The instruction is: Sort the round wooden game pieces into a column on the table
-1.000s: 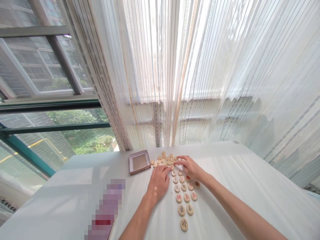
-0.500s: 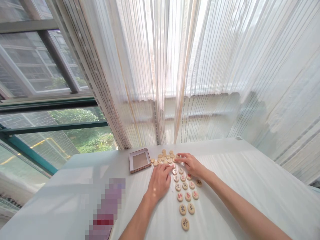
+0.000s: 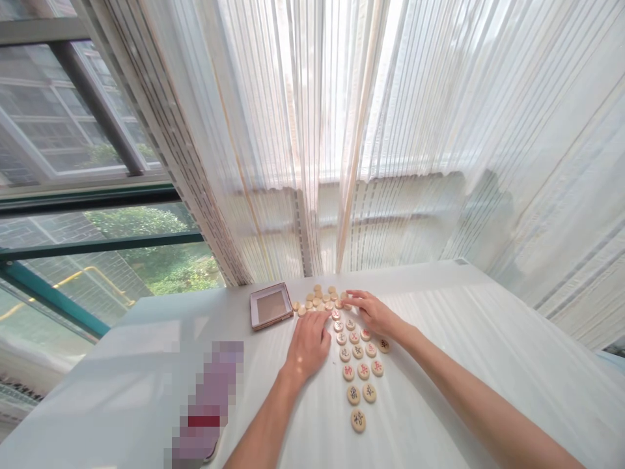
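Note:
My left hand (image 3: 308, 341) lies low over the table with its fingers stretched forward. Its index fingertip is beside a xiangqi piece with a red character (image 3: 335, 314). Across from it, my right hand (image 3: 375, 315) reaches in from the right, fingers extended and apart. Its fingertips touch the right edge of a cluster of pale round xiangqi pieces (image 3: 317, 302). Nearer me, pieces with red or black characters stand in short rows, narrowing to a single black-marked piece (image 3: 358, 420). The left fingers hide part of the cluster.
A shallow open box (image 3: 271, 306) sits left of the cluster. A blurred purple object (image 3: 209, 397) lies at the left on the white table (image 3: 439, 365). Sheer curtains (image 3: 322, 130) hang behind the table's far edge, and a window is open at the left.
The view has shifted slightly, so everything sits a little higher in the picture. A red-marked piece by my left index fingertip shows more clearly. Both hands stay near the cluster.

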Tool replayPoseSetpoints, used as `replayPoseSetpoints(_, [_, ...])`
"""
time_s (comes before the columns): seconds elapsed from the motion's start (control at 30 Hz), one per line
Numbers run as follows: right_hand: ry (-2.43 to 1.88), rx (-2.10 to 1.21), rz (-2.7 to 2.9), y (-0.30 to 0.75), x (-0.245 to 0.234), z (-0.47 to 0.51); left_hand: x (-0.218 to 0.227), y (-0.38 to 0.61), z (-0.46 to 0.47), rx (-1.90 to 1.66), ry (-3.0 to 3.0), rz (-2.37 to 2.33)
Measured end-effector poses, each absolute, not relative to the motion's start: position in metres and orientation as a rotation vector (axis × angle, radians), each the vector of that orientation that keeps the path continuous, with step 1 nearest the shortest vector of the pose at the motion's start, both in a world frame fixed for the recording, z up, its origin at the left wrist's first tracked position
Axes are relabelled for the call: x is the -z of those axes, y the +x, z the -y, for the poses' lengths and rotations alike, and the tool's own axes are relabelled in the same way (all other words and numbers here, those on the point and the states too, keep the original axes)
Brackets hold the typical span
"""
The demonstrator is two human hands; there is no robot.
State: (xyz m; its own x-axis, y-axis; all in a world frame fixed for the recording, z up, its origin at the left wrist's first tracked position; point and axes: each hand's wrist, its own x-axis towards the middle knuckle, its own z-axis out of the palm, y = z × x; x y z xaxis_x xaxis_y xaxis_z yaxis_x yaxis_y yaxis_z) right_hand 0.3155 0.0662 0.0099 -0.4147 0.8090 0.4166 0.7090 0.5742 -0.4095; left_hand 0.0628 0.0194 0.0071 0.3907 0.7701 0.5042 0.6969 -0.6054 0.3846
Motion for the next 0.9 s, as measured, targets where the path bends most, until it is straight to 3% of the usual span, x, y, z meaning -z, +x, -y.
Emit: replayPoseSetpoints(0.9, [-1.147,-0.216,2.312,0.313,-0.021,-0.073,-0.002,0.063,-0.023,-1.105,2.484,-1.545])
